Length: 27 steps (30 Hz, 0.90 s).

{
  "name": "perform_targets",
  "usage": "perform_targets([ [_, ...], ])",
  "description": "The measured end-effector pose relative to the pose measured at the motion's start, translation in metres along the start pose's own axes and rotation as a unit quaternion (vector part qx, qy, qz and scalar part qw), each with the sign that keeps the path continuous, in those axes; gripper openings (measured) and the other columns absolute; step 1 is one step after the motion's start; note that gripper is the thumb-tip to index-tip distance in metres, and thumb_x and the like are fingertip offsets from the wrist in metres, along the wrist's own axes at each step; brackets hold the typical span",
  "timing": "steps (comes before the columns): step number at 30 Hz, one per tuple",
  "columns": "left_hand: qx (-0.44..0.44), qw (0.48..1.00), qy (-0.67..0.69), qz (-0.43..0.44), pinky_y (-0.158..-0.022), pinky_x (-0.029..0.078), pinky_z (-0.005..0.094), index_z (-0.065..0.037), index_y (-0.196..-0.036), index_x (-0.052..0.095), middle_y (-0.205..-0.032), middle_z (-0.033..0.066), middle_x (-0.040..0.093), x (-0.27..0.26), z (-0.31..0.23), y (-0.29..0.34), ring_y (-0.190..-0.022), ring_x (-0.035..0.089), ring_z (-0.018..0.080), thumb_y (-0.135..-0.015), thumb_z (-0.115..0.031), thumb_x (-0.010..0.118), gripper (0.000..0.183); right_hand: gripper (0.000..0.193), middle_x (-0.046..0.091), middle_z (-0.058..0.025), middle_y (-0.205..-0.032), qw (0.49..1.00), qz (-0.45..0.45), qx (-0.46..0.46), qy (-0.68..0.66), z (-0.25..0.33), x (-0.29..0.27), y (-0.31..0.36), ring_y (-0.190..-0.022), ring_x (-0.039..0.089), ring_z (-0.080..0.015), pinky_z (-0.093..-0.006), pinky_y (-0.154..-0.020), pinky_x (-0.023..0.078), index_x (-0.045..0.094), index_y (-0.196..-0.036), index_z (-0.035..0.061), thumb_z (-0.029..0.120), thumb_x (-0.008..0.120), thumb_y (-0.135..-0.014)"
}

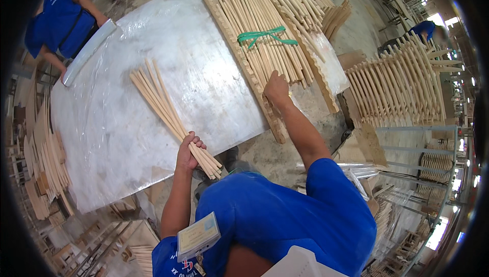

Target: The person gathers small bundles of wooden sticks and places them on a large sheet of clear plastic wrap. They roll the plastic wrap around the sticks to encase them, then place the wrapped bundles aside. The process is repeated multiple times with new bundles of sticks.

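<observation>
My left hand (189, 149) is wrapped round a loose bundle of slim pale wooden sticks (165, 106), near their lower ends. The bundle slants over the near edge of the table, its far ends fanned out. My right hand (276, 89) reaches to a stack of similar wooden sticks (239, 9). Its fingers are closed at the near end of a stick there, mostly hidden by the hand. A green strap (262, 35) lies across the stack. Two notched wooden rails (237, 55) flank the stack, one on each side.
Plastic film covers the table (198, 73). More sticks (293, 2) lie beyond the right rail. At the far left, a person in blue (63, 17) holds the film's edge. A rack of wooden pieces (397, 86) stands at right, with another person (425, 30) behind it.
</observation>
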<state>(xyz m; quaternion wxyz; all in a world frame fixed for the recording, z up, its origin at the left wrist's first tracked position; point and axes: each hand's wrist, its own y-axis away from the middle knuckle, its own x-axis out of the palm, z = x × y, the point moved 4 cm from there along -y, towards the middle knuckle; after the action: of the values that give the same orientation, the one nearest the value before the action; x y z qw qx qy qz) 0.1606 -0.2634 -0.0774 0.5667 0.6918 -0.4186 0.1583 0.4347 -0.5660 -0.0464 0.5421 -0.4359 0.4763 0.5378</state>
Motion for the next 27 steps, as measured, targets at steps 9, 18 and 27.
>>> perform_targets([
  [9,-0.03,0.999,-0.011,0.007,-0.075,0.058,0.0373,-0.014,-0.115,0.057,-0.08,-0.0011,0.057,-0.021,-0.01,0.024,-0.072,0.059,0.0148,-0.103,-0.018,0.071,0.019,0.053,0.078,-0.0263,-0.095,0.951,0.215,0.058,-0.214,-0.053,-0.017,0.023,-0.09,0.076,-0.0395,-0.0505,-0.085,0.059,0.076,-0.104,-0.0026,0.048,0.062,-0.102],
  [18,-0.1,0.987,-0.012,0.125,-0.08,0.061,0.0378,-0.01,-0.13,0.058,-0.105,0.0083,0.072,-0.047,-0.002,0.039,-0.082,0.068,0.0183,-0.102,-0.016,0.072,0.032,0.045,0.065,-0.0025,-0.066,0.806,0.428,0.068,-0.403,-0.042,-0.066,0.179,-0.054,0.06,-0.0132,-0.0312,-0.051,0.047,0.069,-0.085,0.0094,0.046,0.057,-0.108],
  [27,-0.19,0.927,-0.064,0.316,-0.097,0.063,0.0443,-0.011,-0.162,0.039,-0.15,0.0245,0.059,-0.023,0.033,0.101,-0.127,0.067,0.0275,-0.105,-0.018,0.068,0.064,0.042,0.055,-0.0015,-0.062,0.727,0.451,0.126,-0.502,0.104,-0.04,0.47,-0.051,0.048,-0.0122,-0.0289,-0.05,0.035,0.06,-0.076,0.0095,0.038,0.063,-0.105],
])
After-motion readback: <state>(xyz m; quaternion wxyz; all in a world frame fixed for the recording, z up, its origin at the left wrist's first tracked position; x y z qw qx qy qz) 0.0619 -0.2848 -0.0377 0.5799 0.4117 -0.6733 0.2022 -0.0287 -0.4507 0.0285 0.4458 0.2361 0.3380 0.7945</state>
